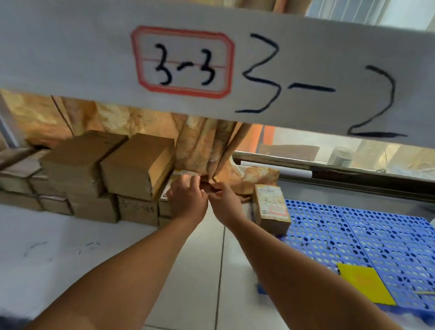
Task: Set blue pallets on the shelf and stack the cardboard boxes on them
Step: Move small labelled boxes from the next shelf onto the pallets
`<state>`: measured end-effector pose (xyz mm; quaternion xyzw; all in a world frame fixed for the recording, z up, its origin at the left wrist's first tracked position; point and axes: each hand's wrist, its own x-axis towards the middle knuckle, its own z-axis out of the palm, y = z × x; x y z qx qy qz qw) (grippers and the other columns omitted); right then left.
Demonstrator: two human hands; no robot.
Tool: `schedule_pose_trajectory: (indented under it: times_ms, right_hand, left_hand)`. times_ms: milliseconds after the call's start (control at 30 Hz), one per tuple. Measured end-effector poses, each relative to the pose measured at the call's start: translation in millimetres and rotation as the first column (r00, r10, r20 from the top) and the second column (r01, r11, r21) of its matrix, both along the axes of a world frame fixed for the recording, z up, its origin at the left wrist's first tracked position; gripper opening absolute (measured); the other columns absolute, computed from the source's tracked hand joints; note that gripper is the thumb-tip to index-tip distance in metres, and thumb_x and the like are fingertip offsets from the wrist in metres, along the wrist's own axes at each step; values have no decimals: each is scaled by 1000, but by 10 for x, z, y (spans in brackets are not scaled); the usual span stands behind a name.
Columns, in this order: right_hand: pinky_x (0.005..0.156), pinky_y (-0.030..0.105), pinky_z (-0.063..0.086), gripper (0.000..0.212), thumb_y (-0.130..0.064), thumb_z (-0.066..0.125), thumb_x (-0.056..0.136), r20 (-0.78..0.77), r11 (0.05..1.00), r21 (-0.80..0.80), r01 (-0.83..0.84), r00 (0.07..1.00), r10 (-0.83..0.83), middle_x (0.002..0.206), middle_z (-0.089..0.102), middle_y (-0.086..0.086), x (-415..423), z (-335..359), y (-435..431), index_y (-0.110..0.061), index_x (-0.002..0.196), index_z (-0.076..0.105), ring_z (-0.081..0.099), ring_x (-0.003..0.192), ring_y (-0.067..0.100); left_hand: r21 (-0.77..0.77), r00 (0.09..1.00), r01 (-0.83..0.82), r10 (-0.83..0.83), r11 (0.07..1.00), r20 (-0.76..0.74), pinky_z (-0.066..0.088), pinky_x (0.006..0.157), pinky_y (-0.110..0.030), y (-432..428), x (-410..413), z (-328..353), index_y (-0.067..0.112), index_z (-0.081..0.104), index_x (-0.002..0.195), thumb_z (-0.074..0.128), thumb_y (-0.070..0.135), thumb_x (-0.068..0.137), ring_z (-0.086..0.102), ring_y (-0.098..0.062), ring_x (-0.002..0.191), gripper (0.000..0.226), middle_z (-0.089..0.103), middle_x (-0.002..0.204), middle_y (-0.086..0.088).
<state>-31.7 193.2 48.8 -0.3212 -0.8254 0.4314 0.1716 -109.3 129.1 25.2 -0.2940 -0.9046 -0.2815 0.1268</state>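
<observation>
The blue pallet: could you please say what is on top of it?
On the blue pallet, a labelled cardboard box stands at the far-left corner, a yellow sheet nearer the front; what lies beneath is hidden.

A red-bordered label (183, 62) on the shelf beam (59, 47) reads "3-3". At its 3 o'clock, "3-2" is handwritten on the beam. Writing on the cardboard boxes (136, 209) is too blurred to read.

A white shelf beam (84, 58) is marked with a red-bordered label (183, 62) reading 3-3, and 3-2 is drawn on it in black. Behind the beam an orange-tan curtain (203, 145) is hung. Under the beam's right end a window (359, 150) is lit by daylight. Below the beam a pale tiled floor (208, 276) is seen.
</observation>
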Motion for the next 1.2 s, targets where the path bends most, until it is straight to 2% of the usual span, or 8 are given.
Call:
schedule_pose_trajectory:
  times_ms: [167,267,333,467,600,733,933,1200]
  right_hand:
    - [91,33,46,49,-33,46,83,19,975,-218,45,999,-42,120,62,-1,-384,-143,-346,-18,128,56,57,109,19]
    - [61,20,43,36,-18,42,94,-15,906,-416,77,996,-91,105,65,-2,-466,-156,-487,-15,127,57,57,79,8]
    - [55,19,37,26,-15,40,97,-32,866,-489,100,991,-132,89,63,-5,-472,-209,-515,-18,113,60,53,68,1]
    - [66,26,40,29,-29,45,96,6,780,-583,225,962,-273,109,61,3,-472,-309,-546,-16,121,54,52,79,11]
    - [73,33,44,31,-37,56,91,99,691,-633,350,921,-376,90,59,5,-377,-371,-528,-10,106,60,54,80,19]
    - [89,40,55,21,-35,62,87,52,666,-641,382,887,-460,102,66,12,-275,-503,-486,-17,77,57,64,92,23]
    - [84,34,53,23,-30,61,89,-181,720,-592,362,811,-557,100,67,7,-45,-464,-344,-15,107,63,62,93,18]
    - [88,38,52,22,-37,59,91,-341,803,-424,420,747,-571,97,68,3,467,-254,200,-19,103,63,64,93,17]
  left_hand:
    - [4,984,-4,3,1000,180,27,108,-40,-370,-240,-125,11,48,135,52,32,94,34,-35,133,47,36,145,-17]
    - [176,923,-19,-50,984,381,37,104,-37,-480,-285,-155,10,48,134,57,24,90,39,-34,130,47,37,143,-16]
    - [283,872,-77,-73,956,483,39,100,-36,-528,-255,-132,10,44,137,56,18,90,42,-33,129,49,39,144,-15]
    - [338,754,-109,-144,935,641,43,97,-36,-590,-236,-84,13,34,144,52,24,96,50,-31,126,52,47,143,-11]
    - [158,720,-102,-36,982,693,42,102,-40,-581,-268,-145,6,45,138,48,37,96,49,-34,125,52,47,141,-15]
    - [204,645,-134,-71,970,761,45,99,-41,-552,-155,-216,5,46,132,48,42,96,52,-35,119,52,50,135,-18]
    - [420,620,-170,-235,891,749,49,91,-37,-405,56,-148,10,52,126,58,38,91,57,-28,111,45,61,124,-9]
    - [602,484,-68,-501,796,718,46,99,-41,125,472,91,26,51,130,60,33,90,54,-20,105,42,56,111,3]
